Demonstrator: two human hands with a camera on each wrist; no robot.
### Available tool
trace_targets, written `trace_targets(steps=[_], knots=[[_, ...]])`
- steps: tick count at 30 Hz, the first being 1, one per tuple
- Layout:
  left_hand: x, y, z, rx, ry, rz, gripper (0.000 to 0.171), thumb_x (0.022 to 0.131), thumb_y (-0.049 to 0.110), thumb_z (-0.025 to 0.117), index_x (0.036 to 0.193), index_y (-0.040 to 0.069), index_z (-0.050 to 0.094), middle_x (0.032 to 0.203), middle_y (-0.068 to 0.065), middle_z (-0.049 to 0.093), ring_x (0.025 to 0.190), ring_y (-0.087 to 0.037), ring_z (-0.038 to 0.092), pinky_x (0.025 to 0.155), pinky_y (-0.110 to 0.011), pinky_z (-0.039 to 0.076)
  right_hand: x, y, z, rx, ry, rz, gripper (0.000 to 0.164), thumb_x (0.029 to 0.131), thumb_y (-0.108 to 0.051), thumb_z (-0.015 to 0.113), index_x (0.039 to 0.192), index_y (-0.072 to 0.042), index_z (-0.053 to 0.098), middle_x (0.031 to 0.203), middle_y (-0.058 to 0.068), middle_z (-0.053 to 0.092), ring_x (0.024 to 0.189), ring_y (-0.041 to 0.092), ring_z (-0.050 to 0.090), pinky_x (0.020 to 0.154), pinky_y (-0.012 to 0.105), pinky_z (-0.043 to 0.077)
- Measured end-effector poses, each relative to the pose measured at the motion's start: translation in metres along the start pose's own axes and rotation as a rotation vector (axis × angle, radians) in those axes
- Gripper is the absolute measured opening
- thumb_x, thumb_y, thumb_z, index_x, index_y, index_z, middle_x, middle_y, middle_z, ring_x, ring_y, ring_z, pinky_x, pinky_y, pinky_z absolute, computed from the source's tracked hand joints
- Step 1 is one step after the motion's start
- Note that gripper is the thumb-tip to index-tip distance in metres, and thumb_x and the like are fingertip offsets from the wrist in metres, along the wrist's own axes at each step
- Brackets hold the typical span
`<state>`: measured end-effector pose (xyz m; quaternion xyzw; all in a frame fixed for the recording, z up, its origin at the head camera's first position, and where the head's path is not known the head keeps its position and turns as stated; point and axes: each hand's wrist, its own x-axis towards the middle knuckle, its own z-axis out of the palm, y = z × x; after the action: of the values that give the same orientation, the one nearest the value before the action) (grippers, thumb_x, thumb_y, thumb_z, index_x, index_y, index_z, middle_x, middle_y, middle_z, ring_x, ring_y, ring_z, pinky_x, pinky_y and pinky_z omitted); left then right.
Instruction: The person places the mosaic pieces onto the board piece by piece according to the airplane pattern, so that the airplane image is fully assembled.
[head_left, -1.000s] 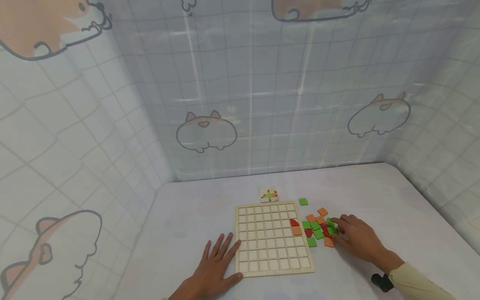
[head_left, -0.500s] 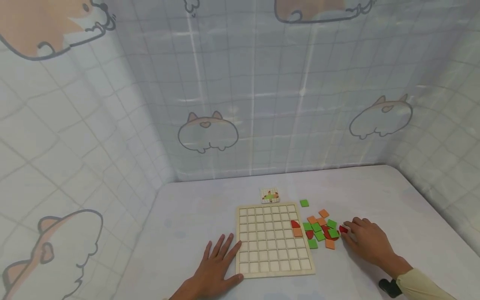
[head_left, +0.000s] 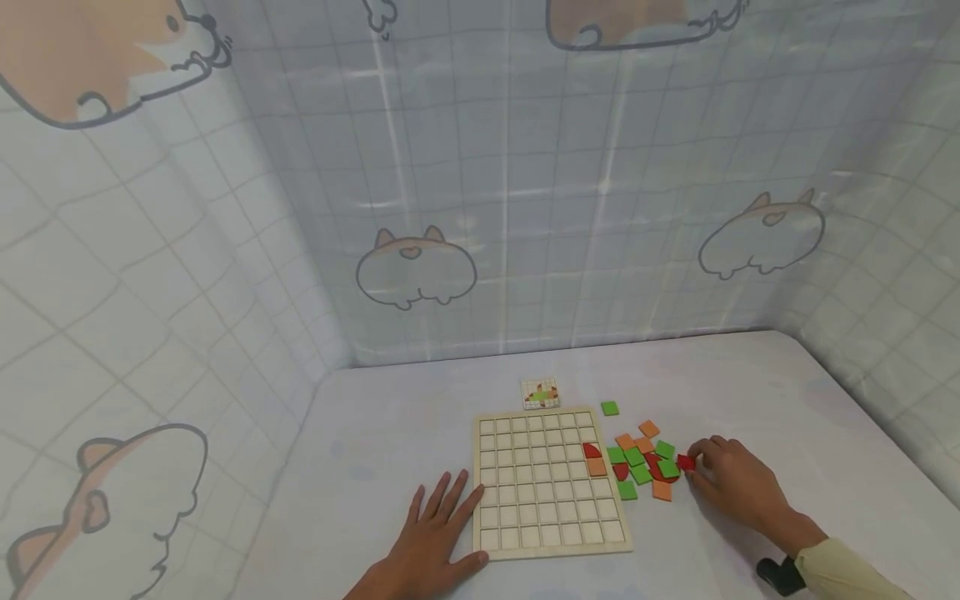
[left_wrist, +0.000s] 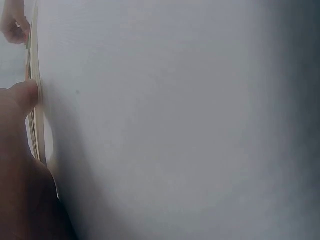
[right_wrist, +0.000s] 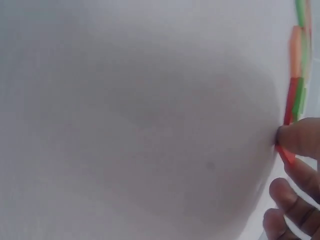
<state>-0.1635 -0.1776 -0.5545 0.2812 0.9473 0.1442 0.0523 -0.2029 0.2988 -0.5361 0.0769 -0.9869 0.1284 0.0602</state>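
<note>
A wooden grid board (head_left: 534, 483) lies in the middle of the table in the head view. One red quarter-circle piece (head_left: 592, 450) and an orange square tile (head_left: 596, 467) sit in its right-hand cells. My left hand (head_left: 431, 542) lies spread beside the board, thumb and index finger touching its left edge. My right hand (head_left: 738, 483) pinches a red piece (head_left: 686, 462) between thumb and index finger, at the right of a loose pile. In the right wrist view that red piece (right_wrist: 287, 155) shows between the fingertips; its full outline is hidden.
Green tiles (head_left: 634, 456), orange tiles (head_left: 648, 428) and red pieces lie heaped right of the board, partly overlapping. A lone green tile (head_left: 610, 408) is farther back. Behind the board lies a small pattern card (head_left: 540, 392). A dark object (head_left: 780, 576) is by the right wrist.
My right hand has drawn back rightward from the green tiles and now holds a red piece, which has turned slightly in the fingers. The left hand stays by the board.
</note>
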Motion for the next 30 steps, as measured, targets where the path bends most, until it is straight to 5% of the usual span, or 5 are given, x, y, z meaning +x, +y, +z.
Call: trace_targets(steps=[10,30], knots=[[0.0,0.0,0.001,0.004,0.011,0.008,0.079,0.096,0.066,0.04,0.158,0.021,0.022,0.163,-0.011,0.013,0.148,-0.037,0.007,0.106,-0.069,0.008,0.001,-0.008,-0.009,0.23,-0.065,0.183,0.014,0.08,-0.007,0.076,0.09,-0.007,0.067,0.078,0.0,0.061,0.066,0.018,0.049,0.054,0.033,0.042],[0.001,0.001,-0.002,0.027,-0.013,-0.01,0.081,0.094,0.069,0.038,0.159,0.022,0.021,0.163,-0.01,0.012,0.148,-0.037,0.007,0.107,-0.068,0.009,0.008,-0.033,-0.003,0.344,-0.021,0.036,0.015,0.082,-0.005,0.078,0.095,-0.009,0.071,0.083,-0.006,0.06,0.072,0.012,0.051,0.057,0.025,0.043]])
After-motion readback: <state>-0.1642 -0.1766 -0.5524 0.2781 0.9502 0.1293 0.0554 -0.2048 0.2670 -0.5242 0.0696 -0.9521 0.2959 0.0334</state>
